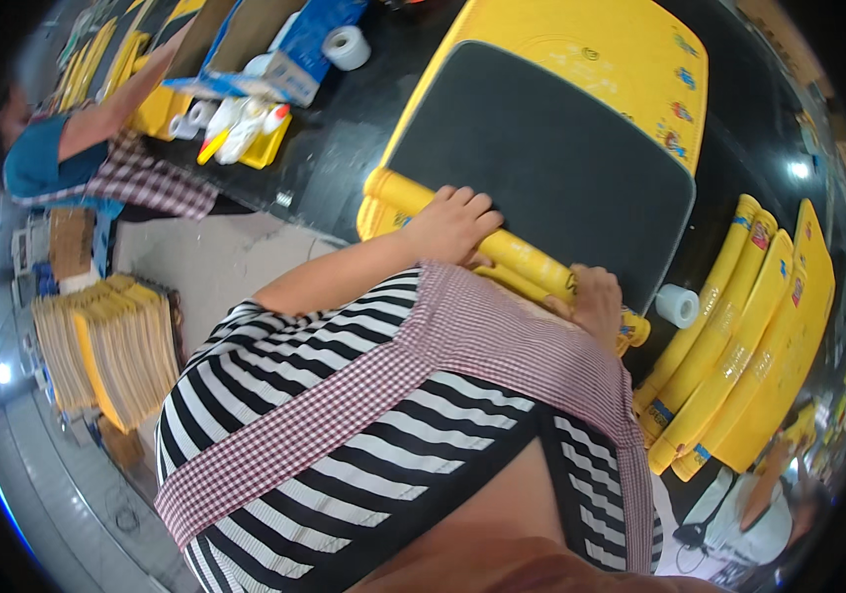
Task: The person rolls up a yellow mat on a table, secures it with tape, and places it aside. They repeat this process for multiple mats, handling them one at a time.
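Both my hands press on a rolled-up part of a yellow sheet (517, 255) that lies along the near edge of a dark grey panel (541, 148). My left hand (454, 225) curls over the roll left of its middle. Toward the roll's right end, my right hand (596, 301) is closed round it, its thumb on the near side. Beyond the panel lies a flat yellow sheet (591, 49) with small coloured prints along its right side. The undersides of both hands are hidden.
Several yellow rolls (705, 321) lie at right beside a white roll (677, 305). Another white roll (347, 47) and a blue box (309, 54) stand far left, near a yellow tray (269, 143) of bottles. Stacked yellow boards (111, 346) stand at left. A co-worker (77, 158) reaches there.
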Demonstrator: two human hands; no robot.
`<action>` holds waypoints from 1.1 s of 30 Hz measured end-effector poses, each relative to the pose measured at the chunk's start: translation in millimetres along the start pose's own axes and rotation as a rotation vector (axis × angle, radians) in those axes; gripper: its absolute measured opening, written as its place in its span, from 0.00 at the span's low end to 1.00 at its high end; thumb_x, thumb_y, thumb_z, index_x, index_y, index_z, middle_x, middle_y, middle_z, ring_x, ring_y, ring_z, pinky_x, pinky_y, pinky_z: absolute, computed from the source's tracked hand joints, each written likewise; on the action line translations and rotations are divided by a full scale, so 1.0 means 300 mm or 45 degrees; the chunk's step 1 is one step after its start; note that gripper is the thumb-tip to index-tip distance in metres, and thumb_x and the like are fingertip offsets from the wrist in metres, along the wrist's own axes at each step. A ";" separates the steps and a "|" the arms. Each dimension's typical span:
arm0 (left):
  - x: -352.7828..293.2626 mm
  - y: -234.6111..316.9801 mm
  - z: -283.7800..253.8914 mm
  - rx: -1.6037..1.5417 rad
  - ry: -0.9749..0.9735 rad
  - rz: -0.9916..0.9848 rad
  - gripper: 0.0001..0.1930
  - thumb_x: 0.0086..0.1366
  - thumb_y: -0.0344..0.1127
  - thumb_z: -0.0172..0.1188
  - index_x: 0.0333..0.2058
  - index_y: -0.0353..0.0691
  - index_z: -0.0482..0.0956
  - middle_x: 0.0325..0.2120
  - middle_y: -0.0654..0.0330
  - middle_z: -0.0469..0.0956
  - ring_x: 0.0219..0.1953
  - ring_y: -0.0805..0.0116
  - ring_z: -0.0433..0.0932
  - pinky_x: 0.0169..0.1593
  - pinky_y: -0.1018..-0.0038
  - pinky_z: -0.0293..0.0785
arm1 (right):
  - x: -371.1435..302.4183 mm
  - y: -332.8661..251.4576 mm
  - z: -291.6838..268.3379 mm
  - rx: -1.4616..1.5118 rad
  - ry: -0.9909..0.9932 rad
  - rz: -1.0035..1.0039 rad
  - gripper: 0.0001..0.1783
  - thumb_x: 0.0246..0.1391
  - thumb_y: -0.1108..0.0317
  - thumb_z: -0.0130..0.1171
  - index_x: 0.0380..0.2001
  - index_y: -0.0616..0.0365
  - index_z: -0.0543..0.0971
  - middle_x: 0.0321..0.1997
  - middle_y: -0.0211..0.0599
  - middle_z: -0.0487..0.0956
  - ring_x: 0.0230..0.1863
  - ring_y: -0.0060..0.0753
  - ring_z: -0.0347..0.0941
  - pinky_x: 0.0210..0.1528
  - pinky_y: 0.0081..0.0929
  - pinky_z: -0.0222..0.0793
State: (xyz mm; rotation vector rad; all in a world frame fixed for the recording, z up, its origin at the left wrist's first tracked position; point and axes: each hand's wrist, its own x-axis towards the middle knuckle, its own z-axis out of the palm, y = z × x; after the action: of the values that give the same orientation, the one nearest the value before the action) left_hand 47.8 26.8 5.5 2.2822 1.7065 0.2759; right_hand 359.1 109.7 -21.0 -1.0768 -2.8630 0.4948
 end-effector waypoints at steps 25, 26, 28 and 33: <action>0.718 -0.219 0.016 0.126 0.488 0.070 0.33 0.56 0.57 0.71 0.55 0.44 0.76 0.51 0.51 0.79 0.54 0.49 0.77 0.61 0.53 0.64 | 0.605 0.225 -0.174 -0.102 0.335 0.137 0.41 0.53 0.57 0.70 0.68 0.54 0.69 0.67 0.42 0.72 0.71 0.46 0.63 0.70 0.51 0.55; 0.738 -0.217 -0.020 0.175 0.328 0.032 0.32 0.55 0.54 0.72 0.55 0.45 0.76 0.49 0.52 0.79 0.54 0.49 0.77 0.61 0.53 0.66 | 0.630 0.258 -0.145 -0.162 0.401 0.142 0.40 0.52 0.58 0.71 0.67 0.54 0.69 0.64 0.41 0.74 0.68 0.45 0.65 0.69 0.49 0.56; 0.770 -0.223 -0.072 0.238 0.100 -0.031 0.31 0.54 0.50 0.73 0.54 0.46 0.75 0.46 0.53 0.78 0.52 0.49 0.77 0.58 0.53 0.69 | 0.653 0.276 -0.126 -0.217 0.414 0.158 0.39 0.52 0.58 0.72 0.66 0.53 0.70 0.59 0.39 0.76 0.64 0.45 0.67 0.67 0.46 0.57; 0.761 -0.204 -0.103 0.249 -0.185 -0.080 0.28 0.54 0.46 0.72 0.51 0.44 0.75 0.43 0.52 0.77 0.49 0.48 0.79 0.51 0.54 0.75 | 0.622 0.215 -0.164 -0.246 0.214 0.203 0.38 0.52 0.57 0.71 0.64 0.54 0.71 0.53 0.38 0.76 0.60 0.44 0.69 0.65 0.45 0.59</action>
State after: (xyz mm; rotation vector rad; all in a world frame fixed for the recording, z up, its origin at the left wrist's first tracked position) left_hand 47.6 265.1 11.3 2.3127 1.7948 -0.0726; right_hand 266.1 290.1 -7.5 -1.3146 -2.7347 0.1264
